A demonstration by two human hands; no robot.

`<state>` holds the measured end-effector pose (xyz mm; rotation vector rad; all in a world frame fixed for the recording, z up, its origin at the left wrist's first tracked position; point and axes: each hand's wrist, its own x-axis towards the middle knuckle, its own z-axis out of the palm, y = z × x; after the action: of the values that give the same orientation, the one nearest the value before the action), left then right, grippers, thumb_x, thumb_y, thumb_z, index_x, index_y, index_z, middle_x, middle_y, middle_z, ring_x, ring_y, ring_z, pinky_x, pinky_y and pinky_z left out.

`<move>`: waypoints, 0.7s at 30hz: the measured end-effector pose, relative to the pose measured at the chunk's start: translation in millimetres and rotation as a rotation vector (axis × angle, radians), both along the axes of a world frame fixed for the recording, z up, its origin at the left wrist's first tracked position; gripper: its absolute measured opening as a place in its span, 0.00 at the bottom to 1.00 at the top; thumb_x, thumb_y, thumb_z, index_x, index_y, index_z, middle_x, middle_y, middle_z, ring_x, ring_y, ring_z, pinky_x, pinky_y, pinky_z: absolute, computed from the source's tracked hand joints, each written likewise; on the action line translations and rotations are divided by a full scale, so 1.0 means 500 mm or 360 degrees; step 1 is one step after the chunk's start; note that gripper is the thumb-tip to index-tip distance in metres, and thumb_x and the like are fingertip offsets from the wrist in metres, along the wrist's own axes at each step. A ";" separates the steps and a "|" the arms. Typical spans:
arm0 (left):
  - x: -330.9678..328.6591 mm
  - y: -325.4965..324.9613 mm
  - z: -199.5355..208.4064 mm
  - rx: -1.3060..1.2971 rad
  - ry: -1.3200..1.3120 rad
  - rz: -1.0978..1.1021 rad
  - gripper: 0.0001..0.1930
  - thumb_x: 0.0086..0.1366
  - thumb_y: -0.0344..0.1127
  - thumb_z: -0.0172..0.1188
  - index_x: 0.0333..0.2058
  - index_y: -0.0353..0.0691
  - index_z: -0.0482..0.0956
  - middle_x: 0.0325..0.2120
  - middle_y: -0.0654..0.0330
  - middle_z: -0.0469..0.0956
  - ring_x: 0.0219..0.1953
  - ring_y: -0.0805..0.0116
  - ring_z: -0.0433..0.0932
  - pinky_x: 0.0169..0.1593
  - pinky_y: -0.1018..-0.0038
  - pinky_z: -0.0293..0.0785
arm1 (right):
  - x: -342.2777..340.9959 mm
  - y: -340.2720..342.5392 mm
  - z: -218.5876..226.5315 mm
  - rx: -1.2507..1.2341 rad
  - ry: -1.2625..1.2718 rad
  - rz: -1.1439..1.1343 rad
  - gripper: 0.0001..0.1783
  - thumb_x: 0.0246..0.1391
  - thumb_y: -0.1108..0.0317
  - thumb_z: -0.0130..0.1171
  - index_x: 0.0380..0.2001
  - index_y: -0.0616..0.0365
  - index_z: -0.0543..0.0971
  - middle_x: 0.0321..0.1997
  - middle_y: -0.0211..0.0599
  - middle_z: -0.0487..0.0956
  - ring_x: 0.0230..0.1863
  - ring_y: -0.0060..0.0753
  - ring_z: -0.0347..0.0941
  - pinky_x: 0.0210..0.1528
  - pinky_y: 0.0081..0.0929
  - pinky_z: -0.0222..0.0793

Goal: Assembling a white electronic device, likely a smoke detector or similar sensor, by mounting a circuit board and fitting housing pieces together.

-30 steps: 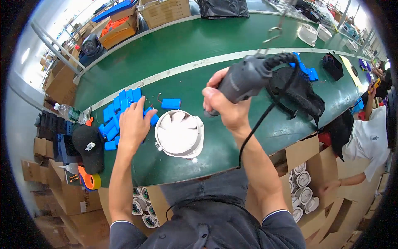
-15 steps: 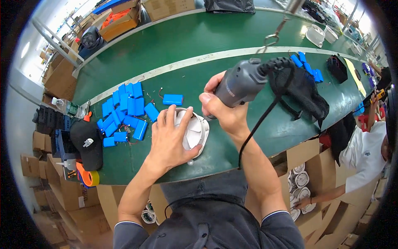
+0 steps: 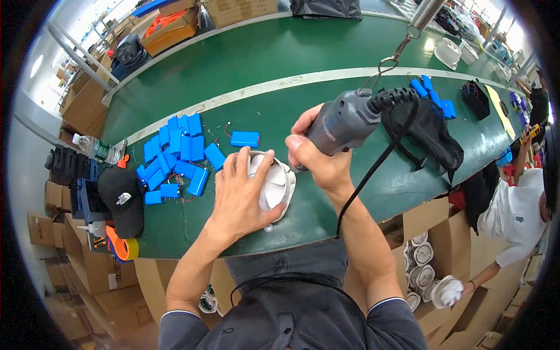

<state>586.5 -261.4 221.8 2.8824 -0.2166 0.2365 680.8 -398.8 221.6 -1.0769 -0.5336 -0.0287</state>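
My left hand (image 3: pixel 240 191) lies flat on a round white fan housing (image 3: pixel 276 186) on the green table (image 3: pixel 245 64), pressing it down. My right hand (image 3: pixel 317 156) grips a grey electric screwdriver (image 3: pixel 344 121), its tip pointing down at the housing's upper right edge. The tool hangs from a hook and spring (image 3: pixel 408 35), and a black coiled cord (image 3: pixel 373 169) runs down past my right forearm. A single blue battery pack (image 3: pixel 245 139) lies just beyond the housing.
A heap of several blue battery packs (image 3: pixel 175 154) lies to the left, with a black cap (image 3: pixel 121 198) and orange tape roll (image 3: pixel 125 248) near the edge. A black bag (image 3: pixel 431 131) sits right. Cardboard boxes with white housings (image 3: pixel 423 256) stand below; another person (image 3: pixel 513 210) reaches into them.
My left hand moved from the blue battery packs onto the white housing and now covers it. The screwdriver came down toward the housing's edge.
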 end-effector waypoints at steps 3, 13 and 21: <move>-0.002 -0.001 0.006 0.0007 -0.0002 0.0005 0.43 0.36 0.45 0.68 0.55 0.46 0.62 0.51 0.46 0.57 0.52 0.46 0.57 0.48 0.55 0.60 | 0.003 -0.002 0.000 0.0016 -0.0008 -0.0020 0.12 0.39 0.78 0.58 0.29 0.61 0.67 0.21 0.34 0.70 0.15 0.22 0.67 0.16 0.20 0.65; 0.001 -0.001 0.001 0.0000 -0.0026 -0.0002 0.42 0.37 0.46 0.67 0.54 0.46 0.63 0.51 0.46 0.57 0.52 0.46 0.57 0.47 0.55 0.60 | 0.015 -0.002 0.006 -0.0089 -0.0035 -0.0078 0.11 0.40 0.78 0.57 0.28 0.61 0.67 0.19 0.34 0.70 0.14 0.22 0.66 0.16 0.20 0.64; 0.000 -0.001 -0.002 0.0055 0.0010 0.0020 0.42 0.37 0.47 0.67 0.55 0.46 0.63 0.52 0.47 0.56 0.52 0.46 0.57 0.48 0.56 0.61 | 0.020 0.013 0.020 -0.0270 -0.0029 0.0127 0.07 0.37 0.73 0.62 0.21 0.61 0.73 0.17 0.27 0.73 0.19 0.15 0.65 0.21 0.19 0.62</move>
<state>586.3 -261.9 220.9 2.9192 -0.2038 0.2282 691.0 -392.2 231.4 -1.2203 -0.6032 0.0781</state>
